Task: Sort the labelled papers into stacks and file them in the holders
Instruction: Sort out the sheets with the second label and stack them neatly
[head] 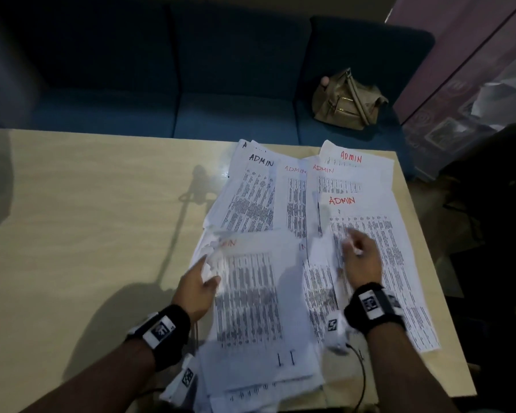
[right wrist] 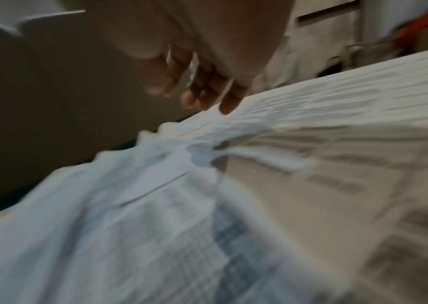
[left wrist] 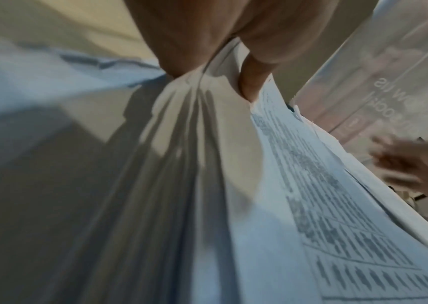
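Note:
Several printed sheets labelled ADMIN lie fanned over the right half of the table [head: 87,219]. One carries a black label [head: 252,201]; the others, such as the right-hand sheet [head: 396,248], have red labels. My left hand [head: 204,275] grips the left edge of a blurred stack of papers [head: 251,308] near me. In the left wrist view my left hand [left wrist: 220,82] pinches the stack [left wrist: 181,164], which is bunched and lifted. My right hand [head: 359,254] hovers over the right-hand sheet with loosely curled fingers. In the right wrist view my right hand [right wrist: 202,98] holds nothing, and one fingertip [right wrist: 229,109] touches the papers [right wrist: 311,127].
A tan handbag [head: 349,99] sits on the blue sofa [head: 161,84] beyond the table's far edge. A frosted glass partition [head: 459,70] and a dark seat [head: 495,204] stand to the right. The table's left half is bare wood.

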Demonstrator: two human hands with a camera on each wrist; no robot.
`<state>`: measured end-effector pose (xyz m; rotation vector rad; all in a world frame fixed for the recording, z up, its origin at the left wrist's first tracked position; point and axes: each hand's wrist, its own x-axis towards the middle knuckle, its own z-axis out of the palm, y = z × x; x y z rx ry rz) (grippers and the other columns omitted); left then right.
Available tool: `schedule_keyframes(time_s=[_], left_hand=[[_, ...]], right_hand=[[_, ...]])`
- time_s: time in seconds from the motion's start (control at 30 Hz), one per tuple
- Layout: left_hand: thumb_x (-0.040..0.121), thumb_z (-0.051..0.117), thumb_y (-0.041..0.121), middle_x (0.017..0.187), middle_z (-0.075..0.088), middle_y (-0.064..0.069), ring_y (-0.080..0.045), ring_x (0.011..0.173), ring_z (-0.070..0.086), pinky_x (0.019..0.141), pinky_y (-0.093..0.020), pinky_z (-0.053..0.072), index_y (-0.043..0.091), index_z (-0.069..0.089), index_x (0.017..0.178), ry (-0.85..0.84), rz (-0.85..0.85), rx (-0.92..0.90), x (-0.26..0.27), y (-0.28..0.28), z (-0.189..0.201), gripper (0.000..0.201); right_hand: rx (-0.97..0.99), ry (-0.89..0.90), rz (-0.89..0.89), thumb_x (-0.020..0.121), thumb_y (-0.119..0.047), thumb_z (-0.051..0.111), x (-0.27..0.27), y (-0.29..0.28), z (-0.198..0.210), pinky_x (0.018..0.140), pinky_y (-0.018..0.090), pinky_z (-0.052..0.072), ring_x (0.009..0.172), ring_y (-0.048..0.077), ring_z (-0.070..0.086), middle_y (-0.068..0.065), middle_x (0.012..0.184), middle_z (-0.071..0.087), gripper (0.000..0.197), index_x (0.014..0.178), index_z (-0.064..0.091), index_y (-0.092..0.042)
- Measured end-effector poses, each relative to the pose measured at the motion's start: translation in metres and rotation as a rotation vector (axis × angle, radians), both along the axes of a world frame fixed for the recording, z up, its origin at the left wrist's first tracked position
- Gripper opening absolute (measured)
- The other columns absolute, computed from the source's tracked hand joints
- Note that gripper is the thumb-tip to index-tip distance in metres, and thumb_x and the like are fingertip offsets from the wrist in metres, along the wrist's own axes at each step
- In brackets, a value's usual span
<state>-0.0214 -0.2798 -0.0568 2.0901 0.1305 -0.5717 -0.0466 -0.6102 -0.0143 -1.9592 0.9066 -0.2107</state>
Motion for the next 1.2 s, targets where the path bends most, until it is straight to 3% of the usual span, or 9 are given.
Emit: schedule_keyframes(time_s=[0.13,0.2,0.37,0.57,0.67,0.8,0.93,1.13,1.2], left_hand=[[0.092,0.054,0.008,0.110,0.067,-0.010,-0.021,0.076,0.061,0.070,-0.033,0.051,0.027,0.048,0.135,0.012,0.069,-0.044,0.027,-0.004,0.013,0.047],[0.093,0.054,0.007,0.103,0.066,-0.011,-0.019,0.069,0.057,0.065,-0.032,0.049,0.027,0.047,0.135,0.022,0.102,-0.068,0.037,-0.005,0.018,0.048],[0.094,0.053,0.009,0.106,0.065,-0.007,-0.024,0.084,0.060,0.072,-0.031,0.048,0.020,0.049,0.135,0.020,0.170,-0.094,0.050,-0.013,0.023,0.042],[0.095,0.050,0.010,0.111,0.064,-0.006,-0.029,0.090,0.061,0.079,-0.038,0.052,0.024,0.048,0.133,0.046,0.127,-0.058,0.062,-0.021,0.018,0.041],[0.097,0.050,0.013,0.113,0.056,0.005,-0.022,0.096,0.056,0.082,-0.032,0.045,0.025,0.042,0.138,0.018,0.080,-0.010,0.060,-0.021,0.017,0.044],[0.097,0.050,0.012,0.112,0.054,0.005,-0.008,0.083,0.051,0.066,-0.021,0.039,0.022,0.043,0.137,0.013,0.054,-0.019,0.061,-0.018,0.014,0.042],[0.097,0.050,0.013,0.123,0.050,0.008,-0.014,0.106,0.048,0.082,-0.026,0.040,0.026,0.037,0.143,0.029,0.040,-0.050,0.061,-0.015,0.012,0.049],[0.097,0.052,0.019,0.128,0.054,0.007,-0.016,0.102,0.056,0.089,-0.036,0.048,0.031,0.033,0.145,0.051,0.071,-0.012,0.060,-0.014,0.009,0.052],[0.097,0.052,0.018,0.139,0.051,0.001,-0.019,0.117,0.052,0.094,-0.032,0.040,0.030,0.033,0.145,0.047,0.069,-0.013,0.061,-0.014,0.007,0.053]], right_hand=[[-0.276,0.312,-0.200,0.078,-0.023,0.074,-0.033,-0.073,-0.017,0.102,0.049,0.042,0.117,0.038,0.052,0.020,0.131,0.051,0.057,0.131,0.053,-0.021],[-0.322,0.455,-0.220,0.076,-0.033,0.076,-0.047,-0.087,-0.020,0.104,0.054,0.037,0.126,0.042,0.043,0.020,0.141,0.041,0.071,0.138,0.044,-0.018],[-0.318,0.518,-0.196,0.073,-0.038,0.079,-0.056,-0.098,-0.024,0.105,0.052,0.036,0.129,0.040,0.041,0.020,0.142,0.042,0.086,0.141,0.035,-0.008],[-0.413,0.400,-0.153,0.086,-0.028,0.064,-0.046,-0.105,-0.005,0.076,0.043,0.049,0.093,0.044,0.060,0.028,0.100,0.063,0.031,0.096,0.060,0.001],[-0.389,0.394,-0.043,0.078,-0.037,0.069,-0.038,-0.116,-0.002,0.082,0.044,0.051,0.098,0.039,0.061,0.021,0.106,0.062,0.045,0.109,0.059,-0.006],[-0.335,0.432,0.062,0.080,-0.032,0.072,-0.017,-0.118,0.000,0.085,0.037,0.048,0.099,0.034,0.061,0.015,0.107,0.064,0.053,0.123,0.054,-0.008],[-0.234,0.342,-0.058,0.087,-0.038,0.062,0.007,-0.116,0.004,0.080,0.041,0.053,0.090,0.038,0.063,0.022,0.097,0.068,0.038,0.103,0.066,-0.004],[-0.314,0.454,0.065,0.083,-0.034,0.068,0.057,-0.091,-0.011,0.089,0.043,0.046,0.111,0.039,0.053,0.021,0.114,0.055,0.053,0.120,0.052,0.000],[-0.353,0.510,0.053,0.081,-0.033,0.072,0.063,-0.082,-0.019,0.099,0.050,0.038,0.124,0.041,0.038,0.023,0.131,0.042,0.067,0.132,0.043,-0.002]])
